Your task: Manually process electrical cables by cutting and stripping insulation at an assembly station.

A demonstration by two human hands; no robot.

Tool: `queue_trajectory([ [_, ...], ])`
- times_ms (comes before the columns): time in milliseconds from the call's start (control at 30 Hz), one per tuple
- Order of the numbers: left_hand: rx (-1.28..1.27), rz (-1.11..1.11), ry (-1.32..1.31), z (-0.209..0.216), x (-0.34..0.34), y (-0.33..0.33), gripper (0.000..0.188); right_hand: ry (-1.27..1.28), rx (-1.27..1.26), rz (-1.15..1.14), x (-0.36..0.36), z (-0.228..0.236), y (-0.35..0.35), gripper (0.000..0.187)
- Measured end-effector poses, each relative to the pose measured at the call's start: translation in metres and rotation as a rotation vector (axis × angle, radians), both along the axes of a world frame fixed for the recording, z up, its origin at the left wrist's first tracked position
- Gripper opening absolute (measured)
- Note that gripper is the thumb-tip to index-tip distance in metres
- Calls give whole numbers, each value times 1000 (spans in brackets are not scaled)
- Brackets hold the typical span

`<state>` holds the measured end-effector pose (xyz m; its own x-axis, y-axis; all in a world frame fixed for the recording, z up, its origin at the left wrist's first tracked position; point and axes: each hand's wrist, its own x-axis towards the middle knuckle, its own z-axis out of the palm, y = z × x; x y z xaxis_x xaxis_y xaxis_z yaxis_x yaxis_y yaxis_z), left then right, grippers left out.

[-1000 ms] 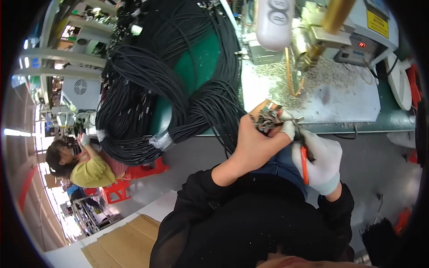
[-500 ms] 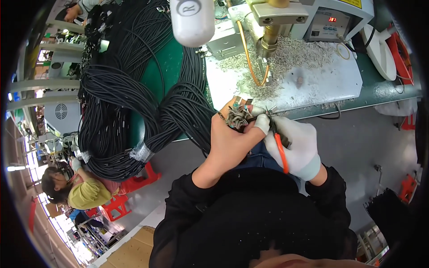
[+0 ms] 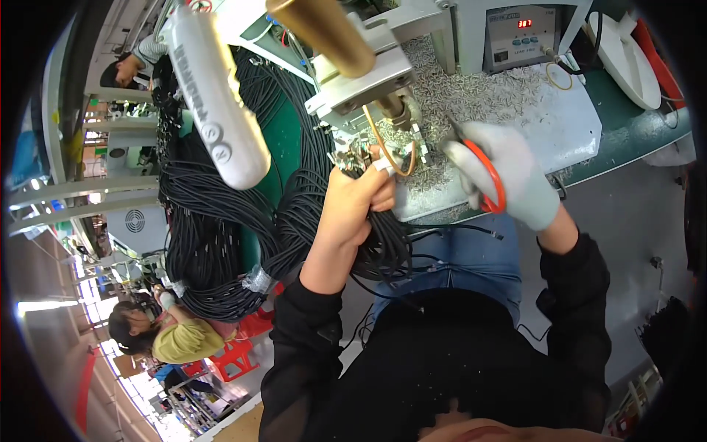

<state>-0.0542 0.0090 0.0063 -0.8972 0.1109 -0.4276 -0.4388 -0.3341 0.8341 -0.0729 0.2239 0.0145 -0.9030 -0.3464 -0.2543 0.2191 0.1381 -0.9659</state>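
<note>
My left hand (image 3: 352, 202), bare with white covers on some fingertips, is closed round a bundle of black cables (image 3: 389, 247). Their metal connector ends (image 3: 352, 158) stick out above the fingers, and the cable lengths hang down toward my lap. My right hand (image 3: 512, 173), in a white glove, grips pliers with orange-red handles (image 3: 495, 177). The dark tip of the pliers points toward the machine over the scrap-strewn board, apart from the bundle. A thin orange tube (image 3: 377, 136) loops down from the machine head just beside my left fingers.
The machine's metal head (image 3: 364, 77) and a white cylinder (image 3: 221, 110) overhang the bench. Small metal scraps (image 3: 471, 96) cover much of the white board (image 3: 574, 140). A control box (image 3: 519, 40) stands behind. Thick black cable coils (image 3: 213, 221) lie left; a co-worker (image 3: 173, 331) sits beyond.
My hands have moved apart and forward over the bench. The right carries the pliers away from the bundle; the left has brought the cables up beside the machine head. The view has tilted.
</note>
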Motion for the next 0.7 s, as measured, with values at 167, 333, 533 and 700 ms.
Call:
queue_trajectory([
  [167,-38,-120,30,-11,-22,-3,3,51,-89,174,-41,-16,-10,28],
  [333,-77,-258,88,-13,-33,-10,6,-48,-124,237,-51,-15,-7,29],
  [533,-344,-192,138,1,-34,4,8,-49,-129,263,-54,-16,-9,29],
  [700,-519,-221,223,0,-30,6,11,-60,-181,253,-53,-22,-8,27],
])
